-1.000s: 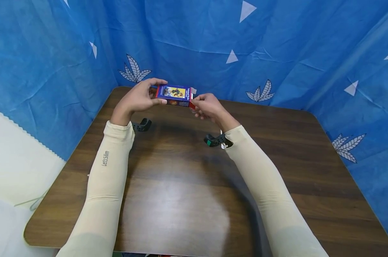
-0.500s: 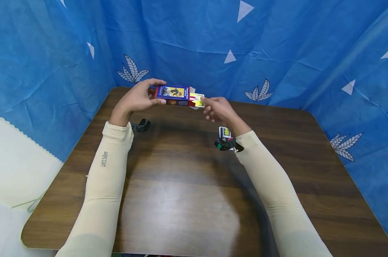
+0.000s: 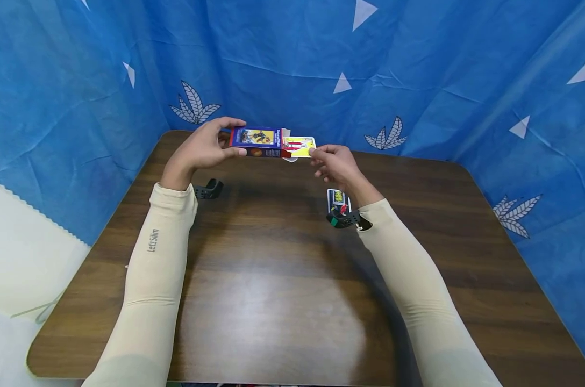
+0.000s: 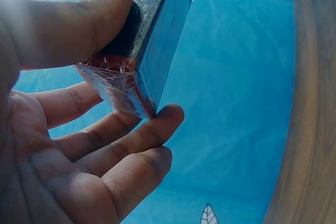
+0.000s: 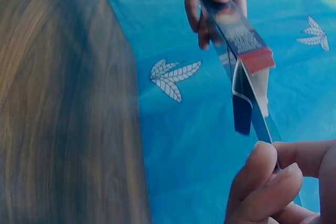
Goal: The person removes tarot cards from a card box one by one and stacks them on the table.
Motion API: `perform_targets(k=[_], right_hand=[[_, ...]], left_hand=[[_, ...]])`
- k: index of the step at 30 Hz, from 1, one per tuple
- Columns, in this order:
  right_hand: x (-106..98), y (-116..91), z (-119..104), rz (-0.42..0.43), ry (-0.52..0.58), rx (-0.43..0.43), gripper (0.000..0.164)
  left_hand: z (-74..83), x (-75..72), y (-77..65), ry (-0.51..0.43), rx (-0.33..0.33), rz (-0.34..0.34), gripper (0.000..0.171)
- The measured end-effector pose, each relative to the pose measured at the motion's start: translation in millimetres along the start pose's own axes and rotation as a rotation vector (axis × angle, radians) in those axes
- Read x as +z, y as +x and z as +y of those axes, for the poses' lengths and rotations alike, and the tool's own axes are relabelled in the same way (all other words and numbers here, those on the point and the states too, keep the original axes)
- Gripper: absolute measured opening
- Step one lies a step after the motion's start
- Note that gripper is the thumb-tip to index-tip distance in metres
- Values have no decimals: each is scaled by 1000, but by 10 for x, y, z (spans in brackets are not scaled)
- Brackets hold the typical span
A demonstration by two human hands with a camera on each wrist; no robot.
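My left hand (image 3: 200, 149) grips the closed end of a blue and red card box (image 3: 255, 136), held level above the far part of the table. In the left wrist view the thumb lies over the plastic-wrapped box (image 4: 149, 19), with the fingers beneath it. From the box's open right end sticks a yellow tarot card (image 3: 299, 146) with a red figure. My right hand (image 3: 340, 165) pinches that card's outer end between thumb and fingers. The right wrist view shows the card (image 5: 261, 109) edge-on, beside the box's loose flap (image 5: 242, 114).
Another picture card (image 3: 337, 197) lies on the brown wooden table (image 3: 273, 301) below my right wrist, partly covered by the black wrist strap (image 3: 343, 219). A blue patterned curtain (image 3: 292, 64) hangs behind the table and along its right side.
The right hand has moved right, drawing the yellow card partly out of the box. More of the card on the table shows as the right wrist shifted. The left hand keeps its grip.
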State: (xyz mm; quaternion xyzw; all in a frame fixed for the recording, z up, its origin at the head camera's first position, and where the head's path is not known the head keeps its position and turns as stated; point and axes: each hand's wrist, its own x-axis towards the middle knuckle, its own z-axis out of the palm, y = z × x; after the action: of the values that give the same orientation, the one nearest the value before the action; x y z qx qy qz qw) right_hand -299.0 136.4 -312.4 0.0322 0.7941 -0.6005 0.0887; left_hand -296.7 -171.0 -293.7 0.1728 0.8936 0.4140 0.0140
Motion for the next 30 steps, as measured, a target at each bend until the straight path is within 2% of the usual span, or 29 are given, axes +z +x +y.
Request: perform_targets(k=[9,15,19,26,30], right_hand=[[-227,6,114,123,101,-29,24],[-359,4,187,176,134,-124,33],[-438,-10,236,205,73,-178,37],[-546,-27,324,306,-166,-338,34],[-622,-30,386,337,-191,-385,31]], left_hand=[[2,1,-3,-2,5,-9,68],[2,-1,-2,-9,-4,-6,67],[-5,-6,-4,-10,-12,-4,67],[-24,-6,-9,-12,1,-9,67],[-21,-2,-5,-12,0,-10,67]])
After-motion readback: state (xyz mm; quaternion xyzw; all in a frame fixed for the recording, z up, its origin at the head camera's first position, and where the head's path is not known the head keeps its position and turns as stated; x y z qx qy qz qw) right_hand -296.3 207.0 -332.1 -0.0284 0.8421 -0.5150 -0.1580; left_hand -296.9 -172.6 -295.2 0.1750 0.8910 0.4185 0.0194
